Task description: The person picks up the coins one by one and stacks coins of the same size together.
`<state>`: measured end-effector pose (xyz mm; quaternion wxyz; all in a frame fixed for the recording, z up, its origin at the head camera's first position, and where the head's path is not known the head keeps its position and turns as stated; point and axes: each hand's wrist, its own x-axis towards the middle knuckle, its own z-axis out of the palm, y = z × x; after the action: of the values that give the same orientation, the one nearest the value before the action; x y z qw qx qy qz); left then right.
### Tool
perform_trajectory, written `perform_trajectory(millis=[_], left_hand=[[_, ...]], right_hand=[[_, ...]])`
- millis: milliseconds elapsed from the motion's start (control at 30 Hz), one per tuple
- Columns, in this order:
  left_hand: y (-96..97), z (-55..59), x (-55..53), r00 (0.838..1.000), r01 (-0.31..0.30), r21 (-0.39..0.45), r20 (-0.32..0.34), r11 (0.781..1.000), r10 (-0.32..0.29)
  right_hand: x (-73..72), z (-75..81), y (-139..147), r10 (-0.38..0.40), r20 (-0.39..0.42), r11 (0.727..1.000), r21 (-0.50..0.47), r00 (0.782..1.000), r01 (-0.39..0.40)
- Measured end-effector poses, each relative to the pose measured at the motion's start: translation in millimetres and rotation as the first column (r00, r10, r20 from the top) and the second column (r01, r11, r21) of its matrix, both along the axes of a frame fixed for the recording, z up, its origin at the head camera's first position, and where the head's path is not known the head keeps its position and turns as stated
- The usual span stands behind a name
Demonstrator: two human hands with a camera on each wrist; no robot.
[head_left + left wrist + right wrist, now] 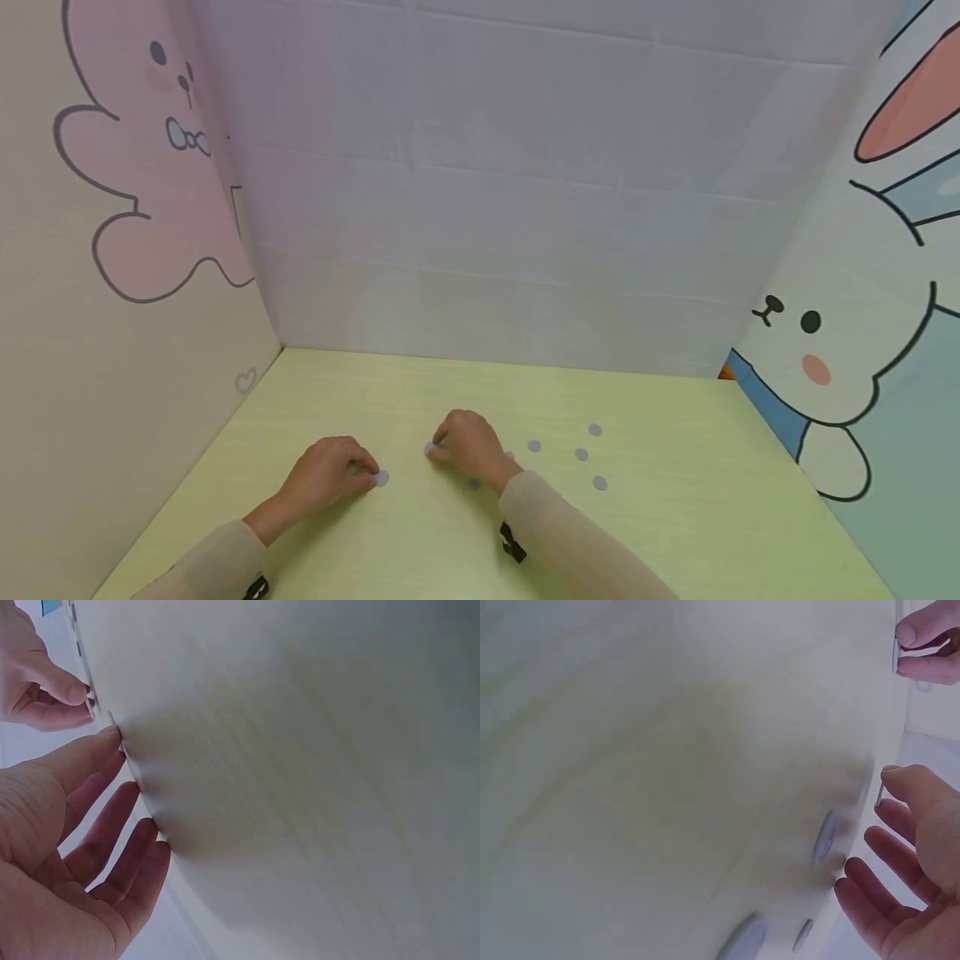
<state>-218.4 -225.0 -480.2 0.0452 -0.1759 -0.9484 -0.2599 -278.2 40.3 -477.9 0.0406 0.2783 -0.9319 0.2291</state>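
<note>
Nearest to me are two pale sleeves (585,542), with a dark strap (512,542) under the right one. They reach over a yellowish table (420,550). The person's left hand (326,475) pinches one grey disc (382,477) between thumb and forefinger, at its edges. A little farther, the right hand (468,446) likewise pinches a second disc (429,448); its other fingers are spread apart. Whether these two discs touch the tabletop, I cannot tell. Several loose discs (581,454) lie on the table, under the right hand's wrist and to its right. Beyond stand a plain whitish back wall (510,208) and side walls, the right one showing a rabbit drawing (825,333).
</note>
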Motion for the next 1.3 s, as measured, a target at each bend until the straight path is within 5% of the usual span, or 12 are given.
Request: perform_trajectory(millis=[300,1300], left_hand=[[0.7,1.5,0.0,1.000,-0.014,-0.001,0.018,1.000,0.014],[-3.8,-0.9,-2.5,0.998,-0.041,0.020,0.054,0.999,0.040]], right_hand=[[6.9,-2.4,-11,0.025,0.018,1.000,-0.009,1.000,-0.025],[30.5,-3.0,-51,0.155,-0.110,0.987,0.065,0.982,-0.149]])
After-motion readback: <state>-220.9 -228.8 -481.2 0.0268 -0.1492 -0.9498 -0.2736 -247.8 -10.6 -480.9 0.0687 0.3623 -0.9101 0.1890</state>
